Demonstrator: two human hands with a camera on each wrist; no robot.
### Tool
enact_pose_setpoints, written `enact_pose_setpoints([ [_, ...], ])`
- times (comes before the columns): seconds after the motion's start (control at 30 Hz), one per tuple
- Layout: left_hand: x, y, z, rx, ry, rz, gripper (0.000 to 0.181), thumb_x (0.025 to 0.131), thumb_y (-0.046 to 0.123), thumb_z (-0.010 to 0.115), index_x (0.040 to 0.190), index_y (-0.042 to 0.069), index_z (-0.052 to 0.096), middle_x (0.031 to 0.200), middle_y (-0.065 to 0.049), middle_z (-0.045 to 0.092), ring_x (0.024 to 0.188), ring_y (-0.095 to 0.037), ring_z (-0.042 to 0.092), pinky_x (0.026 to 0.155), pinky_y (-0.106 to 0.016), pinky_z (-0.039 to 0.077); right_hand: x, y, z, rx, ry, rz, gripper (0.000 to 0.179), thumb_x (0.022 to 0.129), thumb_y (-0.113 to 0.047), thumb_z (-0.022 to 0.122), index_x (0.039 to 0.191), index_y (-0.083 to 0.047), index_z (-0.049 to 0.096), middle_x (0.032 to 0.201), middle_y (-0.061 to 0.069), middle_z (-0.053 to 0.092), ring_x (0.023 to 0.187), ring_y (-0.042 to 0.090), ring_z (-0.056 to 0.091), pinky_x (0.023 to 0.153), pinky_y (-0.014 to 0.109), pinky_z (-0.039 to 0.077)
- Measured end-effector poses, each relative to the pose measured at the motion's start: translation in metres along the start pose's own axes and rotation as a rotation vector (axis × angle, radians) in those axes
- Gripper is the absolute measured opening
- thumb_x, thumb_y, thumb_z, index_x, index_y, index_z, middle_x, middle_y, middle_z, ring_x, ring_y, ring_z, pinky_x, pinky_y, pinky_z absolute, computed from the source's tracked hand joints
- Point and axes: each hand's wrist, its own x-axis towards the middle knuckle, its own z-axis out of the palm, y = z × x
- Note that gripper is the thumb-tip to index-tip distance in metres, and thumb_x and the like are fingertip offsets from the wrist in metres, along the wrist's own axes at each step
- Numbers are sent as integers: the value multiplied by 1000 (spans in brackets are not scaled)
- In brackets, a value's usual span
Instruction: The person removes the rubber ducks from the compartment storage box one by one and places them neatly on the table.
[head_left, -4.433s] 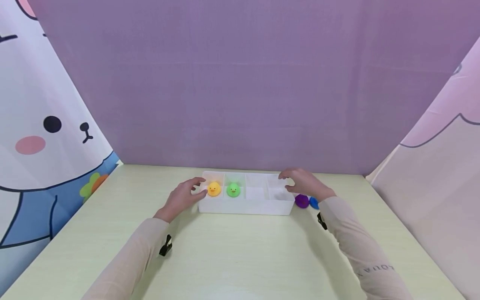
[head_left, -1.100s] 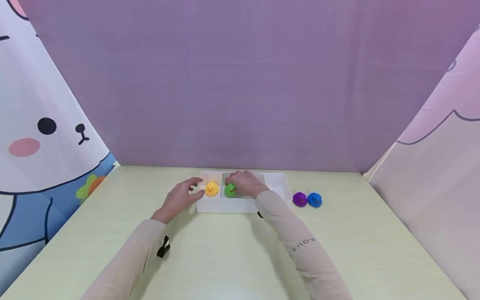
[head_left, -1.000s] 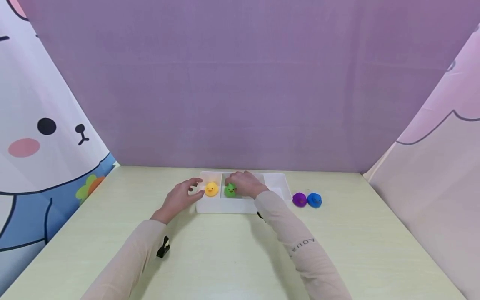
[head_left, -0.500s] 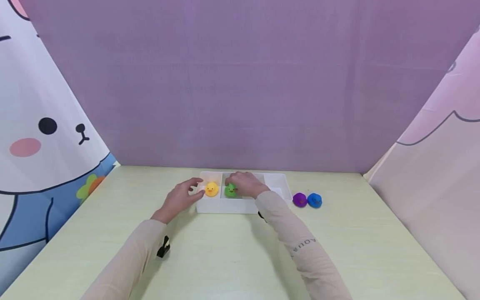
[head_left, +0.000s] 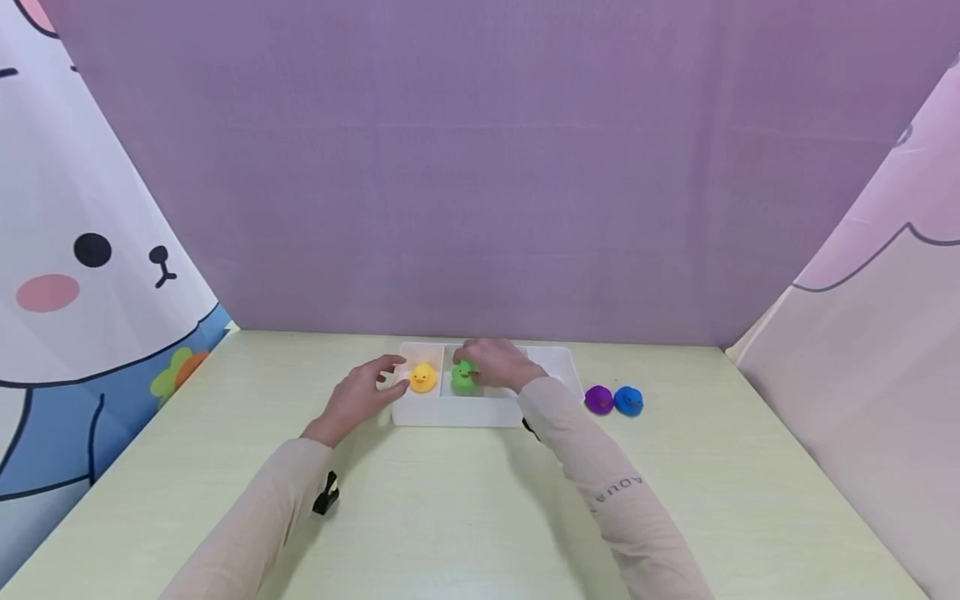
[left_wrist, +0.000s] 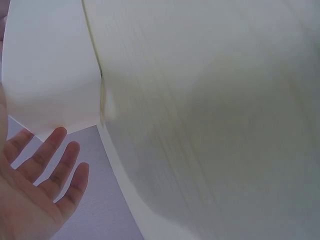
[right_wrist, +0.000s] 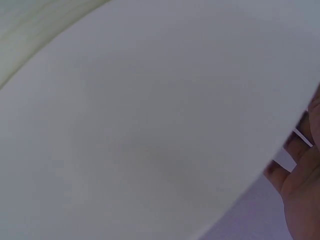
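A white divided box (head_left: 450, 412) stands on the table, with a yellow rubber duck (head_left: 423, 378) in its leftmost compartment. My right hand (head_left: 495, 364) pinches a green rubber duck (head_left: 463, 379) over the second compartment from the left. At the box's left end is my left hand (head_left: 358, 398), thumb and fingers spread about its corner. In the left wrist view the fingers (left_wrist: 70, 180) are fairly straight beside the box wall (left_wrist: 50, 60). The right wrist view shows mostly the box's white side (right_wrist: 150, 125); the duck is hidden there.
A purple rubber duck (head_left: 599, 400) and a blue rubber duck (head_left: 628, 402) sit side by side on the table (head_left: 450, 508), just right of the box. A purple backdrop (head_left: 480, 183) rises behind the table, with printed cloths at both sides.
My right hand has gone from the box's right end to the green duck and grips it. In the last half second hand and duck shift slightly up and right. The left hand stays put.
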Motion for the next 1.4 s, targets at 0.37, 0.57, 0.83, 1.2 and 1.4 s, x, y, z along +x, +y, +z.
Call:
enact_pose_setpoints([
  [0.37, -1, 0, 0, -9, 5, 10, 46, 86, 35, 60, 127, 15, 52, 117, -14, 60, 99, -29, 59, 70, -41, 50, -6, 9, -18, 73, 54, 34, 33, 80, -11, 68, 112, -19, 64, 112, -5, 64, 102, 16, 59, 82, 34, 49],
  [0.57, -1, 1, 0, -10, 3, 9, 47, 86, 36, 60, 127, 15, 52, 117, -14, 60, 99, -29, 59, 70, -42, 50, -10, 13, -27, 82, 85, 31, 32, 81, -12, 65, 112, -18, 64, 111, -3, 64, 101, 16, 59, 79, 33, 50],
  [0.83, 0, 1, 1, -10, 7, 6, 46, 85, 35, 60, 127, 15, 52, 117, -14, 60, 98, -29, 59, 71, -43, 49, -18, 17, -37, 89, 117, 34, 32, 82, -11, 64, 112, -21, 64, 111, -4, 62, 100, 15, 59, 80, 33, 50],
  [1.2, 0, 2, 1, -22, 1, 3, 46, 85, 33, 61, 127, 15, 52, 117, -14, 60, 98, -29, 59, 72, -42, 49, -35, 28, -37, 89, 129, 53, 34, 80, -7, 65, 111, -19, 64, 110, -3, 62, 99, 17, 58, 80, 33, 49],
  [1.4, 0, 2, 2, -45, 0, 9, 46, 85, 32, 61, 127, 14, 52, 117, -15, 60, 98, -29, 59, 74, -43, 49, -48, 37, -34, 85, 150, 55, 33, 78, -6, 64, 109, -18, 65, 109, -2, 62, 99, 17, 58, 78, 34, 50],
])
